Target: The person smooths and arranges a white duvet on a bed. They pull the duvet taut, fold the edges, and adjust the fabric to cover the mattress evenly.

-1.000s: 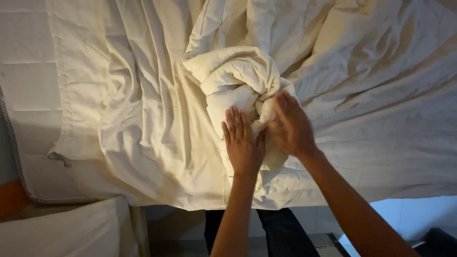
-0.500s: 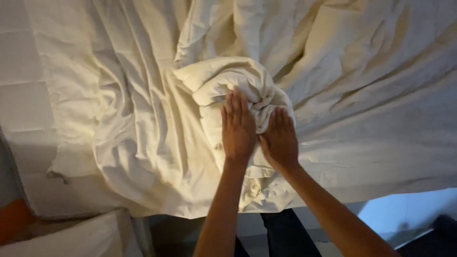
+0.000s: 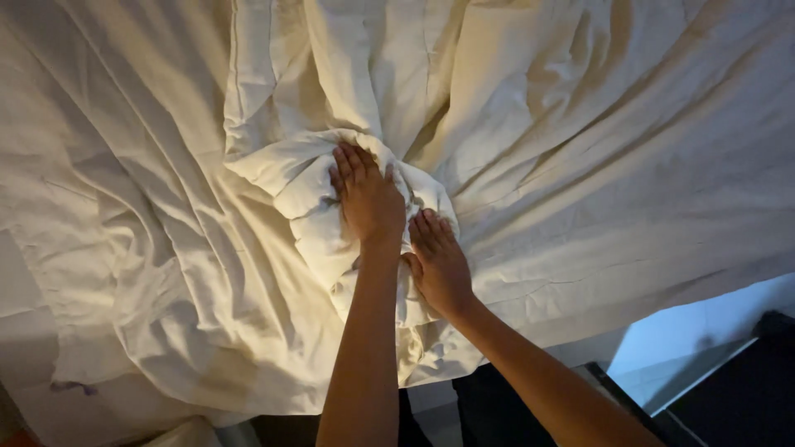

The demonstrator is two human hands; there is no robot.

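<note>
**Two flat hands on a rolled bundle of cloth**

The bundle (image 3: 319,211) is a cream, rolled-up wad of bedding. It lies in the middle of the scene on a wrinkled cream sheet (image 3: 629,190) that covers almost the whole view. The bundle sits directly under both hands, bulging out to the left of them and a little past their fingertips on the far side.

The left hand (image 3: 367,199) lies palm down on the far, upper part of the bundle, fingers straight, close together and pointing away from the person. It is open and flat, gripping nothing, only pressing on the cloth. Its forearm runs almost straight from the near edge up to the wrist.

The right hand (image 3: 437,263) rests just beside it, nearer and to the right, on the bundle's near right flank where it meets the sheet. It too is flat and open, fingers together and pointing far and slightly left; it holds nothing. Its forearm comes in at a slant from the near right corner.

The bundle's long axis runs from far left to near right, its rounded, thicker end at the far left and its thinner tail trailing toward the near edge of the sheet between the two forearms.

At the near right, past the sheet's edge, a pale floor (image 3: 704,348) shows.
</note>
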